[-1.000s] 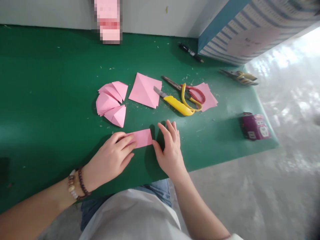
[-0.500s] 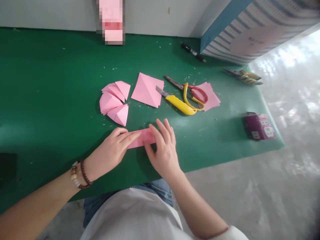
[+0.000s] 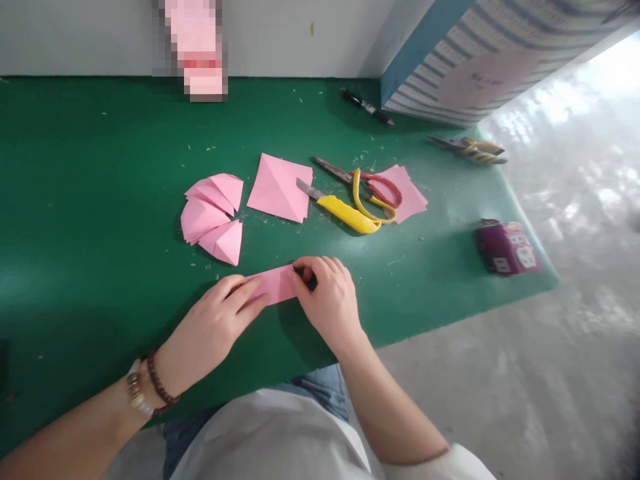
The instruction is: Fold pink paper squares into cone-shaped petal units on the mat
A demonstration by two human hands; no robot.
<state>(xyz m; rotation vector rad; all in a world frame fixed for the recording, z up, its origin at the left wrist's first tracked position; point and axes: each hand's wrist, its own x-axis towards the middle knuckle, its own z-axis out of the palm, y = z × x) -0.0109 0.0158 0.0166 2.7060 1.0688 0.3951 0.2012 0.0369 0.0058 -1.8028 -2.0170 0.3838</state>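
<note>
Folded pink paper triangles [image 3: 213, 217] and a yellow utility knife [image 3: 347, 215] lie beyond a narrow pink paper strip [image 3: 275, 283], pinched at its right end by the right hand [image 3: 327, 303]; the left hand [image 3: 207, 330] rests open on its left end.

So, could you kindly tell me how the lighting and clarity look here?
Head view: glare bleaches the floor at right, pixelation hides the pink object, and the left hand and right hand shadow the green mat around the pink paper strip.

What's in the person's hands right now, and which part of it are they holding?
The right hand pinches the right end of a pink paper strip with curled fingers. The left hand lies open, its fingertips on the strip's left end.
</note>
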